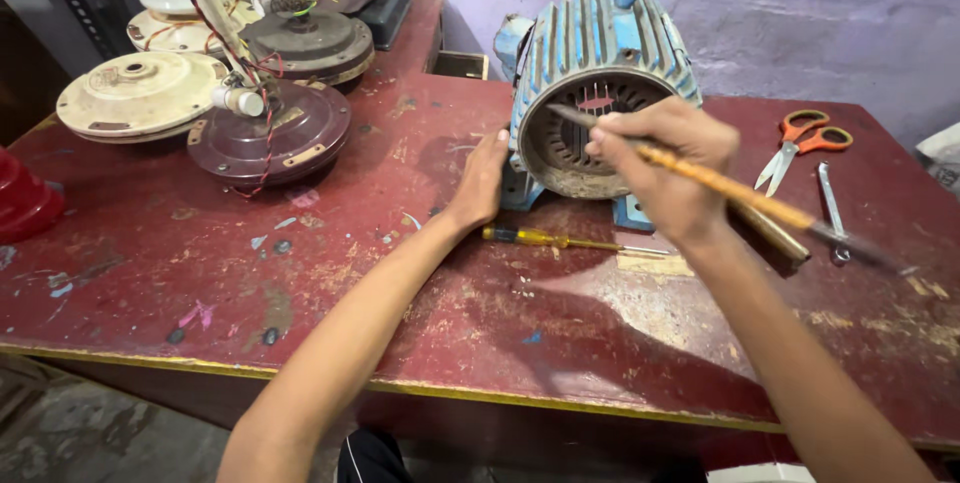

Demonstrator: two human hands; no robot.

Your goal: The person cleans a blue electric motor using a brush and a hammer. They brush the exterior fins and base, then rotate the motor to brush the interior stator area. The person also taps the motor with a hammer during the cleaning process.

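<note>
The left hand point(482, 183) is pressing flat and open against the blue motor point(590, 93) standing mid-table point(200, 273) while the right hand point(672, 165), gripping a long stick point(720, 183), is poking inside it, risking scraped windings if it slips.

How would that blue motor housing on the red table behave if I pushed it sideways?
The blue motor housing looks like thick finned cast metal, so probably heavy and stiff. It sits on flat feet, so it would likely slide rather than roll. The left hand braces its side, suggesting it may shift under the tool in the right hand.
</note>
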